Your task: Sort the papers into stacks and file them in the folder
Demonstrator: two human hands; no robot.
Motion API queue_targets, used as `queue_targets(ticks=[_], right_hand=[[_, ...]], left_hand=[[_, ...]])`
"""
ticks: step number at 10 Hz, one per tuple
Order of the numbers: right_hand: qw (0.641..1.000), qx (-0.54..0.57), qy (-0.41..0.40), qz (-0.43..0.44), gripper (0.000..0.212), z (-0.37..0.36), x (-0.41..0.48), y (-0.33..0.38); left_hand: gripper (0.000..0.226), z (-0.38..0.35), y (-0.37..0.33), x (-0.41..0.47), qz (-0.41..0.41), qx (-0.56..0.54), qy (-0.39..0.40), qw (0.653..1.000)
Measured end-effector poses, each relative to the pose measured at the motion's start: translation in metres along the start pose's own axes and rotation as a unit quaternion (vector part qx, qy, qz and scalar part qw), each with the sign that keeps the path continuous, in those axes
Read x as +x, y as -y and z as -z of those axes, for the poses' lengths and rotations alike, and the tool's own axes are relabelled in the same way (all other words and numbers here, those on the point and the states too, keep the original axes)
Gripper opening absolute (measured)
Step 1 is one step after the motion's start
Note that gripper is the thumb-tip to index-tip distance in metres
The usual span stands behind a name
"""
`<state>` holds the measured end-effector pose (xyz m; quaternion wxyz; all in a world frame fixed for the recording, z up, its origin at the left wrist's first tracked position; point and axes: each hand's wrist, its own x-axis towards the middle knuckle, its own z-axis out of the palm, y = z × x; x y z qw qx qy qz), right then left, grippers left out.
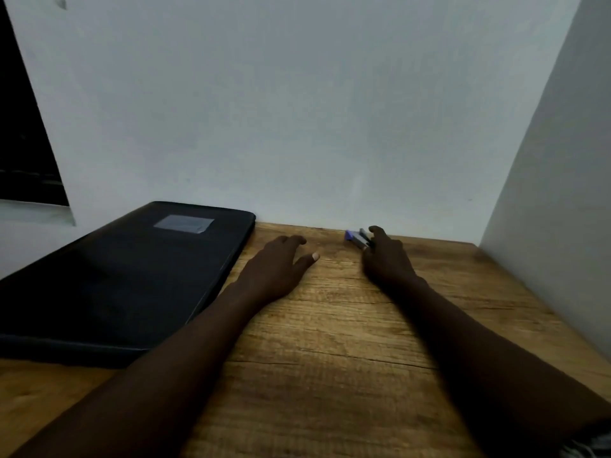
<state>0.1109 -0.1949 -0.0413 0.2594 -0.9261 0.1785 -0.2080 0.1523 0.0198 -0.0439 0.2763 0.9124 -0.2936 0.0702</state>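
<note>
Forearms cross the desk (330,358): left hand (281,262) lies spread beside the closed folder (132,276) on the left; right hand (385,259) grips a stapler (357,239) by the far wall. No papers show; filing seems done.

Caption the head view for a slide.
Closed black folder on wooden table; left hand open beside it, right hand grips a small stapler near the wall.

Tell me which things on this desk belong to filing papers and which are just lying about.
For the job: black folder, closed, flat on the wooden desk at the left. No papers show.
Just lying about: small purple-tipped stapler by the wall, gripped by the right hand.
</note>
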Motion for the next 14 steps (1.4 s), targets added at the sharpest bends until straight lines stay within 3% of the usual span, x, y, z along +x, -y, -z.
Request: queue_targets(ticks=[1, 2, 3, 4, 6, 9, 11, 13, 14], right_hand=[[1.0, 0.002, 0.022, 0.01, 0.054, -0.009, -0.004, 0.02], [0.998, -0.001, 0.049, 0.033, 0.057, -0.026, -0.006, 0.048], [0.993, -0.044, 0.052, 0.093, 0.049, -0.048, -0.007, 0.08], [0.987, 0.016, 0.045, 0.151, 0.035, -0.068, -0.013, 0.107], [0.977, 0.173, 0.053, 0.112, 0.05, -0.079, -0.026, 0.125], [0.976, 0.125, 0.066, 0.168, 0.023, -0.077, -0.047, 0.134], [0.974, 0.127, 0.075, 0.171, 0.043, -0.083, -0.044, 0.141], [0.973, 0.149, 0.067, 0.166, 0.043, -0.081, -0.045, 0.139], [0.969, 0.207, 0.075, 0.113, 0.05, -0.075, -0.043, 0.137]], left_hand=[[0.044, 0.026, -0.005, 0.001, -0.026, -0.031, -0.067, 0.997], [0.031, 0.065, 0.0, 0.0, 0.014, -0.077, -0.156, 0.985], [0.028, 0.088, 0.028, -0.007, 0.067, -0.097, -0.172, 0.978], [0.025, 0.088, 0.064, -0.017, 0.104, -0.103, -0.166, 0.975], [0.026, 0.08, 0.079, -0.018, 0.117, -0.112, -0.148, 0.976], [0.03, 0.071, 0.081, -0.014, 0.111, -0.092, -0.132, 0.981], [0.039, 0.069, 0.085, -0.01, 0.11, -0.049, -0.135, 0.983], [0.039, 0.065, 0.085, -0.009, 0.105, -0.042, -0.138, 0.984], [0.033, 0.067, 0.086, -0.009, 0.121, -0.057, -0.145, 0.98]])
